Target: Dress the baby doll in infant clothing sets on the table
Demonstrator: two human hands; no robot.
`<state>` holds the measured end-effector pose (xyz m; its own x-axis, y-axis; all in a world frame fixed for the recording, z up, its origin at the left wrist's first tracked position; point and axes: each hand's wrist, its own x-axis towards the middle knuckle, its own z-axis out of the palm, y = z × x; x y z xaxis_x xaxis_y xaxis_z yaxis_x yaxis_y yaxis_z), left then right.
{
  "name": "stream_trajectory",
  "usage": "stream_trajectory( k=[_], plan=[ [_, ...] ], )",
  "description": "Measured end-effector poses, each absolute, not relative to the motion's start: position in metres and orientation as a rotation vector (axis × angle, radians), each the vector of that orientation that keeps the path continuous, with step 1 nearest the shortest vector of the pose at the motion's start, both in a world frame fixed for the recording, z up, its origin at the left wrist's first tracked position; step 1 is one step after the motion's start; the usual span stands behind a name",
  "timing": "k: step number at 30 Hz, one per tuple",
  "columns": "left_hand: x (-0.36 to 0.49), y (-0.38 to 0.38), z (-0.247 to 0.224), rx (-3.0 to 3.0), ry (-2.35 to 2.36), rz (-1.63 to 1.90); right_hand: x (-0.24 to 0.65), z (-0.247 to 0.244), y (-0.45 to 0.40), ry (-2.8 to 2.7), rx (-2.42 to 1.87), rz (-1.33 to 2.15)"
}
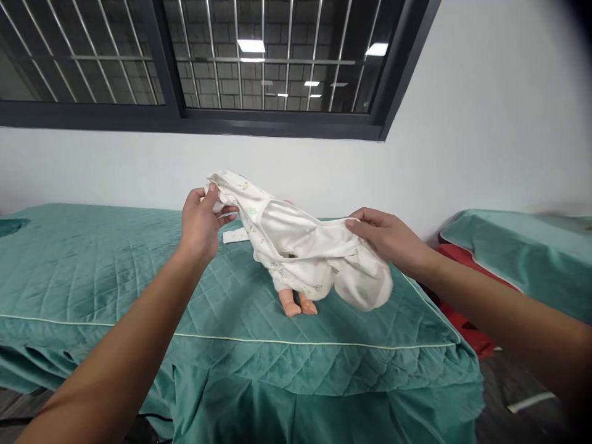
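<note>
A white baby garment with a small print is stretched between my two hands above the green quilted bed cover. My left hand pinches its upper left end. On the right, my right hand grips the edge with thumb and fingers, and a rounded part of the cloth hangs below it. Two small doll feet stick out beneath the garment and touch the cover. The rest of the doll is hidden by the cloth. A white strip shows behind the garment, near my left hand.
The green quilted cover spreads over the bed, with a pale piping line near its front edge. At the right are another green cover and red fabric. Behind stands a white wall with a dark-framed barred window.
</note>
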<state>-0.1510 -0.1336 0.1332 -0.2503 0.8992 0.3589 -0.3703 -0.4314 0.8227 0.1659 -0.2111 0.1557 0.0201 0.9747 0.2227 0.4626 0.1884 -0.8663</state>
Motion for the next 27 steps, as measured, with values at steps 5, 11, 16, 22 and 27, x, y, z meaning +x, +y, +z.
stream_trajectory(
  k=[5, 11, 16, 22, 27],
  plan=[
    [-0.143, -0.136, 0.147, 1.067, 0.463, 1.648, 0.156, 0.157, -0.204, -1.629, -1.291, 0.567],
    [-0.153, -0.112, 0.111, 0.883, 0.804, 1.800, 0.115, 0.111, -0.227, -2.267, -1.193, 0.825],
    [-0.156, -0.098, 0.058, 0.913, 1.338, 1.986, 0.104, 0.055, -0.203, -2.234, -1.318, 0.538],
    [-0.124, -0.112, 0.027, 1.842, 1.185, 1.258, 0.096, 0.026, -0.159, -2.420, -1.326, 0.306],
    [-0.110, -0.118, 0.017, 2.428, 0.925, 0.783, 0.089, 0.025, -0.152, -2.408, -1.242, 0.337]
  ],
)
